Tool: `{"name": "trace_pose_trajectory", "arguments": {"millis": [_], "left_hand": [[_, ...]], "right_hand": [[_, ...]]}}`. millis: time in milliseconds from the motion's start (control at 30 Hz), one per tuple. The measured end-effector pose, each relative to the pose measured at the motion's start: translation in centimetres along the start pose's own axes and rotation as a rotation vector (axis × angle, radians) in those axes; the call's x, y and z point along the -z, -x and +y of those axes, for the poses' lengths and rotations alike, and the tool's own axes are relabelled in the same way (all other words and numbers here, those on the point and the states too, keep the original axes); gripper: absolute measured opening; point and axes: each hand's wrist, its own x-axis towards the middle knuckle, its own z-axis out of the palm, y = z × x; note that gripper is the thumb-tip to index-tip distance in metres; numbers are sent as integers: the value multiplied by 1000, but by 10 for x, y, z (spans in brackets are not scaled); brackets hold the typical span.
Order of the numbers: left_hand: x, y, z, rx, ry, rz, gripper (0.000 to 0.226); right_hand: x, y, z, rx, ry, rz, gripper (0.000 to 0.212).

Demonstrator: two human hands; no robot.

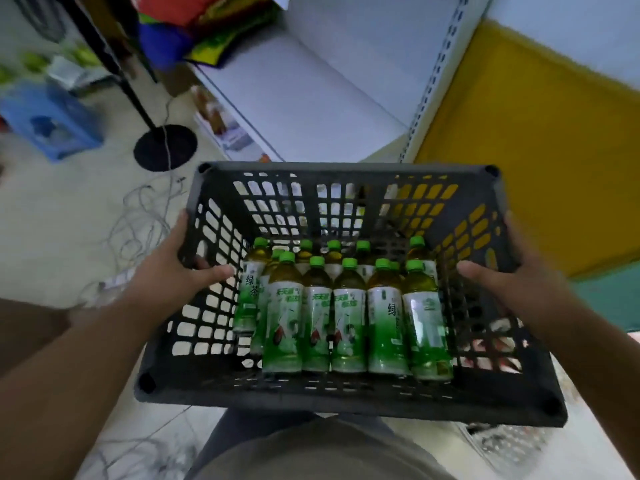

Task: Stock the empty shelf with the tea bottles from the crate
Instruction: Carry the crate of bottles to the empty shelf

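Labels on the green-capped tea bottles (348, 306) read 绿茶 on two of them; the other white-and-green print is too blurred to read. Black lattice crate (346, 396) holds about a dozen amber-filled bottles upright in two rows, back row largely hidden. Left hand (173, 268) and right hand (512, 282) each clasp a crate side rim, thumbs inside, before the bare white shelf (311, 98).

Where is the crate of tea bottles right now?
In the head view, the black crate sits centre frame, held by the left hand and right hand, just short of the empty white shelf.
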Motion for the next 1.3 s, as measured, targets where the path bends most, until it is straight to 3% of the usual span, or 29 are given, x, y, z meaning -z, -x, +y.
{"name": "trace_pose_trajectory", "arguments": {"millis": [100,300,567,700,967,1133,1300], "left_hand": [[54,22,-49,101,62,91,108],[168,54,-146,322,102,220,123],[279,47,-204,498,154,329,126],[312,22,-228,560,249,427,119],[391,-58,-263,656,327,639,120],[441,-106,-305,689,376,775,126],[506,-176,-362,716,430,846,125]], "right_hand": [[-60,-5,-49,43,57,-101,128],[-200,-10,-151,199,196,-244,127],[-353,-54,-269,292,203,-440,132],[-423,-97,-329,329,249,-502,119],[-553,-178,-495,516,348,-735,152],[-649,-205,-597,643,316,-787,112],[-751,-234,-678,629,348,-814,136]]}}
